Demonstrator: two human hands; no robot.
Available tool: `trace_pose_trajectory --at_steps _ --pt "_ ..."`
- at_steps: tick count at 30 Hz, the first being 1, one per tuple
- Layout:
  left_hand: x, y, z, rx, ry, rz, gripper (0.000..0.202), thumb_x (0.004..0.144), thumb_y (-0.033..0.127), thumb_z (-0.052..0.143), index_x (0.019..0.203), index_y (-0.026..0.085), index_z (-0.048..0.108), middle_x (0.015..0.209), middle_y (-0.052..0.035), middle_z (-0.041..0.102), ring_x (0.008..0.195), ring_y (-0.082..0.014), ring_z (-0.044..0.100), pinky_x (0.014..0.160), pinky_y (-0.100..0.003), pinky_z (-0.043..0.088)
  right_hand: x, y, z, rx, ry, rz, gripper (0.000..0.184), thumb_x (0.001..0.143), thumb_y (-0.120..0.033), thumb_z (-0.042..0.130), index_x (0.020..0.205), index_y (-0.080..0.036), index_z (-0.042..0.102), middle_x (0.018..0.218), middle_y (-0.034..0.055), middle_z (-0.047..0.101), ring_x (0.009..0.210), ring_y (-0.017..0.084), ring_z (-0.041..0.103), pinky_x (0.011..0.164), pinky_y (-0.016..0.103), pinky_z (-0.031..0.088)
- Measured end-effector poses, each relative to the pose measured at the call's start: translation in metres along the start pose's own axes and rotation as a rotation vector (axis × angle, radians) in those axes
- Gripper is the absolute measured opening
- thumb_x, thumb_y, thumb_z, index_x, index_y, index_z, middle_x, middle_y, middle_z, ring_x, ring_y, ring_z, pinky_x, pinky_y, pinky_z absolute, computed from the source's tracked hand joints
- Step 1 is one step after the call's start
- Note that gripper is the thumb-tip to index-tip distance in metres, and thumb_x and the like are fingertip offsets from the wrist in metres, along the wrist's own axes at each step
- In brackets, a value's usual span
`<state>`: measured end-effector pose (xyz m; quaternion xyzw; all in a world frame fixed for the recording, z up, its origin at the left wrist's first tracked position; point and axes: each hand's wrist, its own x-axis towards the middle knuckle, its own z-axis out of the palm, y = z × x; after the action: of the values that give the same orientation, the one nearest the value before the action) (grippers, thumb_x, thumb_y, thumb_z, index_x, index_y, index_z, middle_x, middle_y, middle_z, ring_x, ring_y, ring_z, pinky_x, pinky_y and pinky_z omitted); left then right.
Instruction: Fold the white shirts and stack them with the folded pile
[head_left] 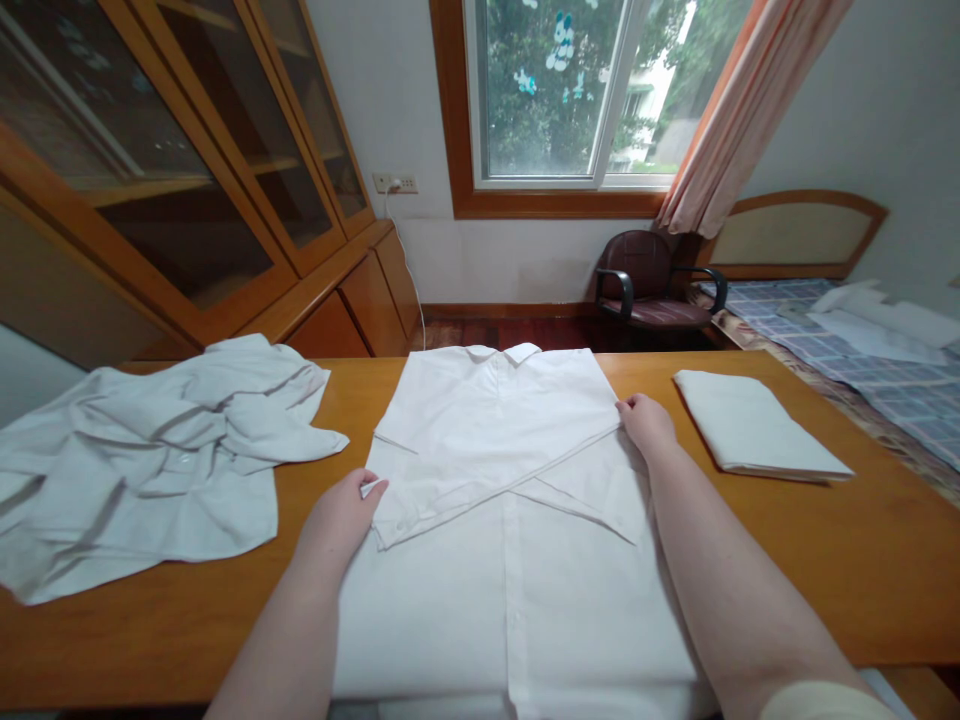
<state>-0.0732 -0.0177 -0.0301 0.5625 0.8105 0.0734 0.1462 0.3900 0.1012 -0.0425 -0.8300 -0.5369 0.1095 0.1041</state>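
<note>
A white button-up shirt (495,600) lies front side up on the table, its collar at the far edge and its lower end hanging over the near edge. Both sleeves are folded across the front and cross each other. My left hand (358,510) pinches the shirt's left side near a sleeve cuff. On the right side, my right hand (646,425) pinches the shirt's edge a little farther from me. The fingers of both hands are closed on the cloth.
A crumpled white garment (187,450) covers the left of the wooden table (840,570). At the right lies a folded white cloth bundle (757,425). Beyond are a glass-fronted cabinet (307,240), an armchair (645,275) and a bed (870,340).
</note>
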Motion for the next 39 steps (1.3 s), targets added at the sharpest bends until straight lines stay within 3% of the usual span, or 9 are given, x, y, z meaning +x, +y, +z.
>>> trace_pose_trajectory --at_steps 4,8,13,22,24,27,31,34,39 --pt "-0.001 0.002 -0.001 0.024 0.000 -0.012 0.032 0.081 0.047 0.042 0.093 0.021 0.057 0.088 -0.0077 0.067 0.081 -0.0248 0.062 0.062 -0.029 0.042 -0.001 0.002 -0.003 -0.037 0.024 0.101 0.033 0.086 -0.039 0.044 0.103 -0.018 0.063 0.097 0.0139 0.066 0.092 0.026 0.061 0.071 0.033 0.042" --pt "-0.003 0.004 -0.003 0.036 0.003 -0.009 0.032 0.083 0.047 0.040 0.094 0.021 0.056 0.085 -0.0071 0.067 0.079 -0.0245 0.062 0.059 -0.029 0.041 -0.002 0.006 -0.007 -0.036 -0.001 -0.006 0.049 0.091 -0.048 0.029 0.093 -0.017 0.067 0.091 0.0156 0.067 0.088 0.025 0.062 0.070 0.032 0.042" --pt "-0.003 0.005 -0.003 0.047 0.003 0.001 0.032 0.083 0.047 0.040 0.093 0.021 0.056 0.078 -0.0063 0.065 0.075 -0.0236 0.063 0.056 -0.027 0.039 -0.001 0.008 -0.005 -0.012 -0.030 -0.082 0.039 0.080 -0.054 0.048 0.078 -0.019 0.066 0.075 0.0081 0.067 0.073 0.022 0.061 0.061 0.028 0.039" --pt "-0.006 0.005 -0.003 0.068 0.042 -0.024 0.034 0.085 0.046 0.037 0.095 0.020 0.056 0.083 -0.0078 0.065 0.078 -0.0247 0.062 0.061 -0.030 0.043 0.006 0.018 -0.004 0.055 0.111 0.119 0.032 0.083 -0.041 0.047 0.096 -0.017 0.065 0.095 0.0133 0.067 0.090 0.026 0.060 0.071 0.033 0.044" --pt "-0.009 0.009 -0.006 0.087 0.145 0.014 0.036 0.086 0.043 0.035 0.099 0.018 0.057 0.093 -0.0101 0.065 0.086 -0.0250 0.061 0.070 -0.032 0.045 0.001 0.014 -0.006 0.117 0.206 0.003 0.034 0.087 -0.034 0.039 0.106 -0.016 0.062 0.104 0.0133 0.065 0.097 0.025 0.059 0.079 0.034 0.043" --pt "-0.015 0.016 -0.003 0.110 0.253 0.258 0.042 0.087 0.040 0.035 0.114 0.016 0.056 0.117 -0.0117 0.059 0.111 -0.0246 0.053 0.095 -0.034 0.039 -0.011 -0.003 -0.006 0.177 0.222 -0.374 0.038 0.089 -0.028 0.036 0.118 -0.017 0.057 0.121 0.0106 0.059 0.112 0.023 0.052 0.095 0.035 0.038" --pt "-0.021 0.025 0.013 0.148 0.060 0.579 0.054 0.087 0.045 0.039 0.136 0.022 0.042 0.148 -0.0062 0.030 0.138 -0.0252 0.020 0.111 -0.042 0.018 -0.025 -0.025 0.007 0.089 -0.003 -0.689 0.046 0.090 -0.036 0.039 0.133 -0.023 0.045 0.145 0.0047 0.036 0.129 0.022 0.036 0.107 0.036 0.028" --pt "-0.024 0.030 0.022 0.178 -0.085 0.575 0.059 0.087 0.046 0.041 0.142 0.025 0.033 0.152 -0.0055 0.019 0.140 -0.0267 0.011 0.112 -0.048 0.012 -0.025 -0.030 0.021 -0.078 -0.129 -0.663 0.058 0.089 -0.046 0.041 0.141 -0.020 0.035 0.150 0.0070 0.025 0.136 0.024 0.024 0.110 0.037 0.021" --pt "-0.022 0.028 0.023 0.191 -0.124 0.554 0.057 0.089 0.047 0.036 0.143 0.029 0.029 0.152 -0.0033 0.019 0.140 -0.0242 0.012 0.112 -0.046 0.013 -0.017 -0.026 0.027 -0.204 -0.111 -0.519 0.065 0.089 -0.056 0.033 0.143 -0.020 0.029 0.152 0.0090 0.020 0.139 0.023 0.015 0.111 0.038 0.015"
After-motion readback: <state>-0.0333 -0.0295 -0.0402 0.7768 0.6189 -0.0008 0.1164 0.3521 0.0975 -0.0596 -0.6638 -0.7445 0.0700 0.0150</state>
